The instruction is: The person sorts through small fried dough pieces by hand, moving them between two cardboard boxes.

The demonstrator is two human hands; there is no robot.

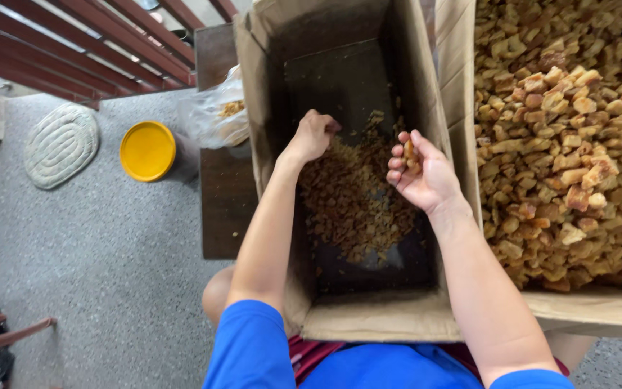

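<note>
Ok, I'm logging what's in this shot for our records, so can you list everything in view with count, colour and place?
open cardboard box: one, brown, centre, partly filled
small chunks in that box: a loose layer, brown, on its floor
second cardboard box: one, brown, right, filled
chunks in the second box: a heap, tan to golden
plastic bag: one, clear, left of the centre box
wooden stand: one, dark brown, under the bag
round lid: one, yellow, on the floor
oval mat: one, pale grey, far left
floor: grey, speckled
railing: dark red, top left
left hand: closed, over the centre box
right hand: holding a tan piece
</note>
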